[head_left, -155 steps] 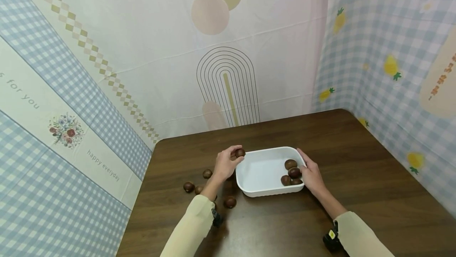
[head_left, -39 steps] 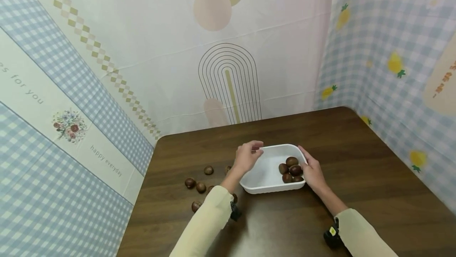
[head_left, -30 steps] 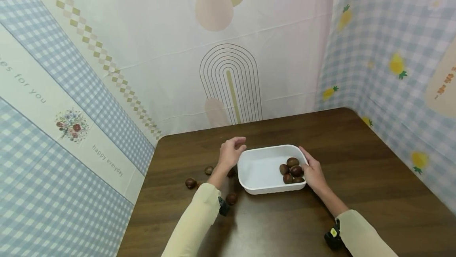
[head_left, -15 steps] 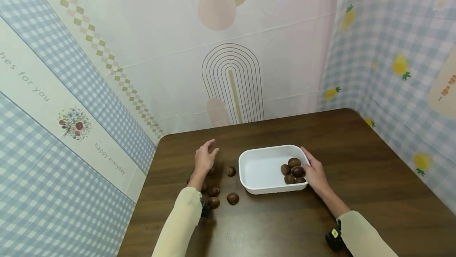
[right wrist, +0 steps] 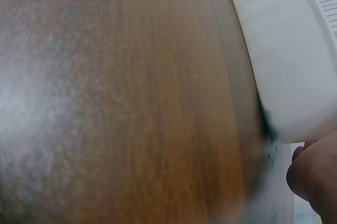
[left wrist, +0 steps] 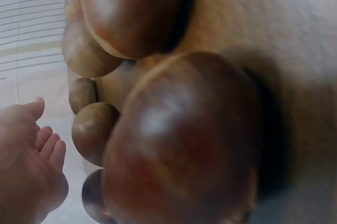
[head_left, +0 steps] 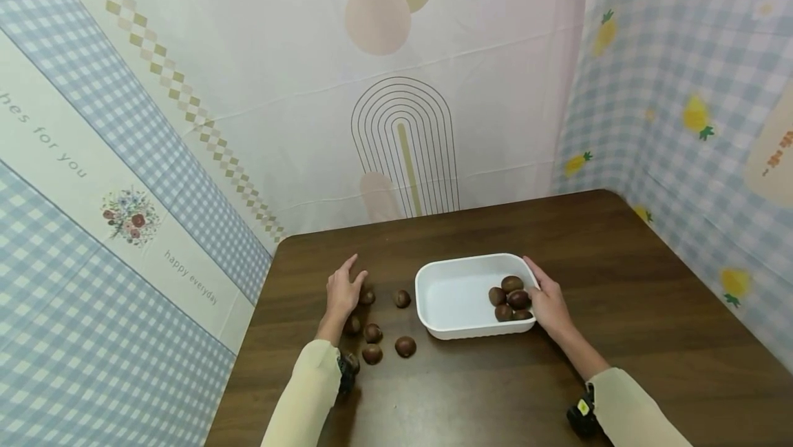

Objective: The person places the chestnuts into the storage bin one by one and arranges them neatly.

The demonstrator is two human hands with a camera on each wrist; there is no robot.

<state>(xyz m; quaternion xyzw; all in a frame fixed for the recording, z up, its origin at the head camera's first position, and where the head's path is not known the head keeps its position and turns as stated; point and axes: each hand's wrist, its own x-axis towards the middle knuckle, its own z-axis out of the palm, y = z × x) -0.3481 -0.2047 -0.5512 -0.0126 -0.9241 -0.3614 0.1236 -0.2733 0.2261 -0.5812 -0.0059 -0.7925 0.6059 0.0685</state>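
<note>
On the far left hangs a blue-and-white gingham cloth with a pale band printed with a flower bouquet and the words "happy everyday". Next comes the left hand, above the left part of the brown wood-grain table, its fingers loosely extended, thumb spread apart, holding nothing. The pale yellow left sleeve ends near a black wrist device. Loose chestnuts lie scattered beside and to the right of this hand and forearm; seven show in the head view, some partly covered. One is just beside the thumb; whether they touch cannot be told. The rightmost two lie between the hand and a rectangular white dish, nearer the dish. Behind, a white cloth carries a line-drawn arch. Inside the dish, five chestnuts cluster at its right end. There the right hand grips the end wall, thumb over the rim, fingers outside. Its pale yellow right sleeve and another black device follow, and on the far right a gingham cloth printed with pineapples.
</note>
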